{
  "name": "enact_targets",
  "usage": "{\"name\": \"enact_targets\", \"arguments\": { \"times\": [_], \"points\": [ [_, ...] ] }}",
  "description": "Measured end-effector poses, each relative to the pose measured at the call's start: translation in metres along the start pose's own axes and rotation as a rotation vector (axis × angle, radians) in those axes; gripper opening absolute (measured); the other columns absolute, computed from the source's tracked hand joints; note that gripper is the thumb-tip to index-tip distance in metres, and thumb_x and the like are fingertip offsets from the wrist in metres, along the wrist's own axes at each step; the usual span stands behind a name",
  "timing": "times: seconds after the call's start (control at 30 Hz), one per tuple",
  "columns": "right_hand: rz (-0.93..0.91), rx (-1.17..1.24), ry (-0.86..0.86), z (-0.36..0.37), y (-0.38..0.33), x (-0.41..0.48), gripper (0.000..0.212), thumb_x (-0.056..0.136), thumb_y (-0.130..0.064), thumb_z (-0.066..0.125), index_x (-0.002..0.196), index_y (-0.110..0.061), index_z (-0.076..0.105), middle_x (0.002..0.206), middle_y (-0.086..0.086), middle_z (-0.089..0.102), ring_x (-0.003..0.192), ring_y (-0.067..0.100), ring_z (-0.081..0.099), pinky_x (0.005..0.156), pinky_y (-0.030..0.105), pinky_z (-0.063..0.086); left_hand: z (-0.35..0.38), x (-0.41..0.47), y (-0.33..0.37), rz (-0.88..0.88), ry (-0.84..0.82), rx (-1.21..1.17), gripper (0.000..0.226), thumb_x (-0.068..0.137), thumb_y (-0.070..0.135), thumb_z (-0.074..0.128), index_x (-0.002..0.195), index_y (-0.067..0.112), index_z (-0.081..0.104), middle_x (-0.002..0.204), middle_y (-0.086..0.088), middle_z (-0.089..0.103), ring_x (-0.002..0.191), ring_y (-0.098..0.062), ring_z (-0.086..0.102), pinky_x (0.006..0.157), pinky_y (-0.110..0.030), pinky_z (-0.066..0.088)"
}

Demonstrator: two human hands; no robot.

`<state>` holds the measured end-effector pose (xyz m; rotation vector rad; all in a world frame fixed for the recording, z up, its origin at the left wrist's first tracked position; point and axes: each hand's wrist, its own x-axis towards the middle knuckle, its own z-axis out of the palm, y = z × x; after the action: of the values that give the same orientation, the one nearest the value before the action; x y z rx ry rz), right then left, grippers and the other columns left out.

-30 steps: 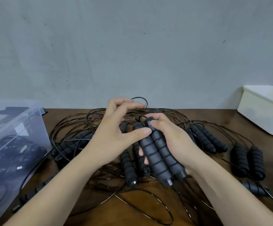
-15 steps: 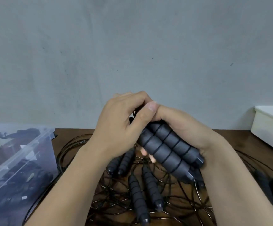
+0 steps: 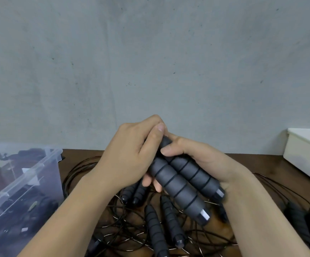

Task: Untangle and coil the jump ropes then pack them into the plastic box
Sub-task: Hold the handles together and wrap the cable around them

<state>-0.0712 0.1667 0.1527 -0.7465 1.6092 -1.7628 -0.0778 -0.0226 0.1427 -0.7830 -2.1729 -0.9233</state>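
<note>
Two dark grey ribbed jump rope handles (image 3: pixel 184 184) are held side by side above the table, tips pointing down and right. My right hand (image 3: pixel 206 162) grips them from the right, thumb over their upper part. My left hand (image 3: pixel 130 160) is curled round their top ends, its fingers hiding the place where the cord leaves them. Below lies a tangle of thin black cords (image 3: pixel 124 230) with several more handles (image 3: pixel 155 227). The clear plastic box (image 3: pixel 39 173) stands at the left with dark ropes inside.
A white bin (image 3: pixel 306 154) sits at the right edge of the brown table (image 3: pixel 267 164). Two more handles (image 3: pixel 306 221) lie at the lower right. A grey wall rises right behind the table.
Both hands lifted the pair of handles up off the pile. My left hand went from pinching at the handle tops to closing over them. The view tilted upward.
</note>
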Motion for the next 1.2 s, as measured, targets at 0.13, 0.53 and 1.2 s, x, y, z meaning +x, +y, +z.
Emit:
{"name": "enact_targets", "arguments": {
  "times": [0.13,0.53,1.2],
  "points": [
    [-0.035,-0.592,0.212,-0.003,-0.007,-0.007,0.073,0.084,-0.024,0.092,0.144,-0.040,0.052,0.121,0.000,0.075,0.106,0.015,0.075,0.096,0.042,0.060,-0.014,0.002,-0.010,-0.042,0.128,0.187,0.031,0.109,0.037,0.036,0.089,0.024,0.057,0.063,0.002,0.054,0.066,-0.015,0.056,0.063,-0.037,0.042],
    [-0.418,-1.280,0.779,-0.010,-0.008,-0.004,0.077,0.088,-0.071,0.069,0.155,-0.037,0.053,0.123,-0.020,0.066,0.116,0.001,0.062,0.099,0.028,0.052,-0.028,0.010,-0.025,-0.397,0.152,-0.688,0.034,0.101,0.054,0.060,0.106,0.021,0.069,0.061,-0.003,0.042,0.042,-0.015,0.027,0.040,-0.020,0.025],
    [-0.380,-0.695,0.685,0.007,-0.039,-0.029,0.034,0.075,-0.054,0.084,0.104,-0.037,0.084,0.070,-0.005,0.070,0.059,0.003,0.058,0.059,0.015,0.044,-0.051,0.010,-0.043,-0.141,0.262,-0.613,0.032,0.084,0.049,0.083,0.077,0.021,0.067,0.055,-0.003,0.038,0.047,-0.019,0.029,0.048,-0.025,0.024]
  ]
}}
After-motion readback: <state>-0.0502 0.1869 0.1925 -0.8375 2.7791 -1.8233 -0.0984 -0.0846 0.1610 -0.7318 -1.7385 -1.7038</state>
